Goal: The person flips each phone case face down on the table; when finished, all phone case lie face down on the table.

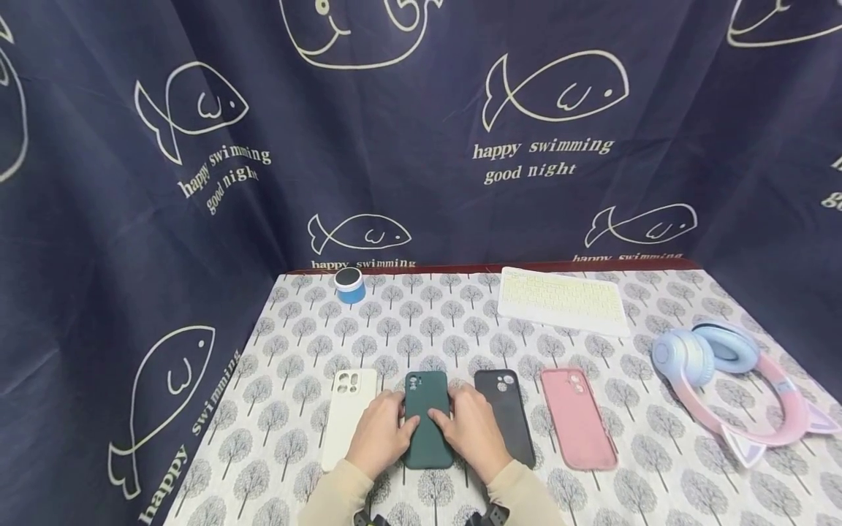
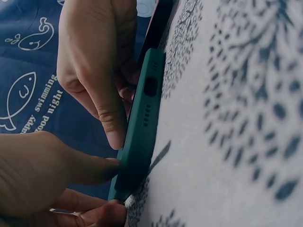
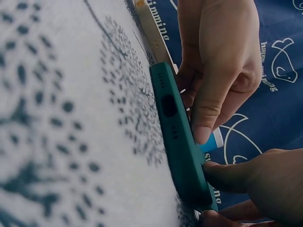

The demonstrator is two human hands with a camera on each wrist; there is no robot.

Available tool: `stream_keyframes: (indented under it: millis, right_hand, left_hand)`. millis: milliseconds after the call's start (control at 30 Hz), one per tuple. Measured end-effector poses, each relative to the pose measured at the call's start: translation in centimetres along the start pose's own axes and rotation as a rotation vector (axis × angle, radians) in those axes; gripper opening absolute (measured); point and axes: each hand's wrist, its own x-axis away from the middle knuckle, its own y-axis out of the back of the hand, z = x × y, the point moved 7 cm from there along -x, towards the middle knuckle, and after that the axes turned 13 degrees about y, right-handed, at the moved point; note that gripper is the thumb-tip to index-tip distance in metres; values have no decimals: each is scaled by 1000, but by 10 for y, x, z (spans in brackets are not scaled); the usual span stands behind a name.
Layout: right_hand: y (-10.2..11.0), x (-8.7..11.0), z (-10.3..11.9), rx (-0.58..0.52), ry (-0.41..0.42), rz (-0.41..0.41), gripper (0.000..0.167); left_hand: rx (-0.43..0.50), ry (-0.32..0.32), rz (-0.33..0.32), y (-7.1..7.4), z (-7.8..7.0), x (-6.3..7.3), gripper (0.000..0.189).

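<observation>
A dark green phone case lies on the cloth at the front middle, its camera cutouts at the far left corner. My left hand holds its left side, thumb on the upper face and fingers along the edge. On the opposite side my right hand grips it the same way. Both wrist views show the case's near end, with a port hole and rows of small holes, close over the cloth. A white phone case lies beside my left hand, partly covered by it. A black phone case lies beside my right hand.
A pink phone case lies right of the black one. Pink and blue cat-ear headphones lie at the right. A white keyboard lies at the back right, and a small blue speaker-like cylinder stands back left. A dark curtain hangs behind.
</observation>
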Motion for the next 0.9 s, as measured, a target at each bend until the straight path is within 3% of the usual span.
stream_keyframes:
  millis: [133, 267, 367, 467, 600, 667, 767, 900]
  right_hand:
    - [0, -1, 0, 13, 12, -5, 35]
    - [8, 0, 2, 52, 30, -13, 37]
    - [22, 1, 2, 102, 31, -30, 41]
    - [44, 4, -5, 129, 13, -60, 44]
    - [79, 16, -28, 161, -36, -129, 45]
    - [92, 22, -41, 182, -69, -141, 47]
    - [100, 29, -58, 179, -129, -91, 52]
    - [94, 35, -70, 150, -169, -1, 52]
  left_hand:
    - [-21, -17, -18, 2, -2, 0, 32]
    - [-15, -41, -87, 5, -7, 0, 46]
    - [4, -52, -149, 8, -15, 0, 56]
    - [37, -59, -161, 6, -26, 1, 54]
    - [33, -113, -137, -6, -48, 1, 49]
    - [-13, -150, -128, -14, -59, 0, 48]
    - [-121, -164, -98, -29, -73, -4, 49]
    - [-236, -134, -45, -52, -82, -6, 49]
